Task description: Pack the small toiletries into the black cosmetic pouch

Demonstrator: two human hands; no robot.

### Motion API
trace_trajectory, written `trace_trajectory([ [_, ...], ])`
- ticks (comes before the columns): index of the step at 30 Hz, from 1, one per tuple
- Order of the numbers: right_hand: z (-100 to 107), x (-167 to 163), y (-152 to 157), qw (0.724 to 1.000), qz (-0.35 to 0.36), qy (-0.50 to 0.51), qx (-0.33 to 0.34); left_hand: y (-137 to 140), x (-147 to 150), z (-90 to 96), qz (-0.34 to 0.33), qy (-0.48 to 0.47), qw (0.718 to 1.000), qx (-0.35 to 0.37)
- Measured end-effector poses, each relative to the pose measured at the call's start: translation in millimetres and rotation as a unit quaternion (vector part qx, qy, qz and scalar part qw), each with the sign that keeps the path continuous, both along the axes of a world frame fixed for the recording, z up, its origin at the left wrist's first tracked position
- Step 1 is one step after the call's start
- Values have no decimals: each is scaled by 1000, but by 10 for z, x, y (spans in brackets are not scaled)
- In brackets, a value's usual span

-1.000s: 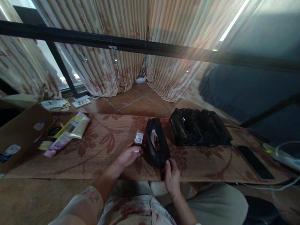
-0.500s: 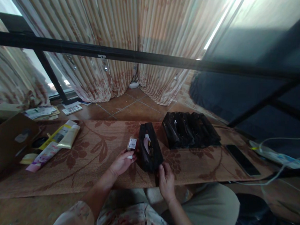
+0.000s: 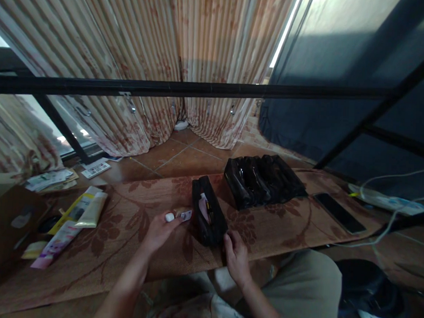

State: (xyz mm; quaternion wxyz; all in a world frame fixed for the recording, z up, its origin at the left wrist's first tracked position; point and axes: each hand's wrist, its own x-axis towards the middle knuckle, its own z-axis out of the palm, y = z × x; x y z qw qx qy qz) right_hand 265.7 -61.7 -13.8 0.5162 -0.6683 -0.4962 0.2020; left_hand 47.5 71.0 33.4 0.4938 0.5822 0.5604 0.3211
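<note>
My left hand (image 3: pixel 162 229) is closed round a small bottle (image 3: pixel 179 216) with a white cap and a printed label, tilted just left of a black pouch (image 3: pixel 212 227). The pouch lies unzipped on the patterned cloth, and a pinkish item (image 3: pixel 204 209) and some gold-and-black slim items show in its opening. My right hand (image 3: pixel 236 254) pinches the near right corner of the pouch. Behind and to the right stands a black organizer bag (image 3: pixel 263 182) with several sections.
Several tubes (image 3: pixel 90 211), yellow, cream and pink, lie at the left beside a cardboard box (image 3: pixel 10 225). A phone (image 3: pixel 339 213) rests at the right, near a white cable. A dark metal rail (image 3: pixel 201 89) crosses beyond the bench.
My left hand has turned the bottle from label-up to lying sideways, with its white cap now toward the left. The right hand keeps its hold on the pouch. The view has shifted slightly.
</note>
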Motion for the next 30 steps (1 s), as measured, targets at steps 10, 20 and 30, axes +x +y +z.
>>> trace_trajectory([
  [10, 35, -3, 1, 1000, -4, -13, -8, 277, 28, -39, 5, -14, 993, 121],
  [20, 20, 1, 4, 1000, -4, -13, -10, -131, 70, -394, 26, -87, 986, 138],
  [30, 9, 0, 8, 1000, -6, -11, -10, -486, -149, -376, -208, 172, 921, 281],
])
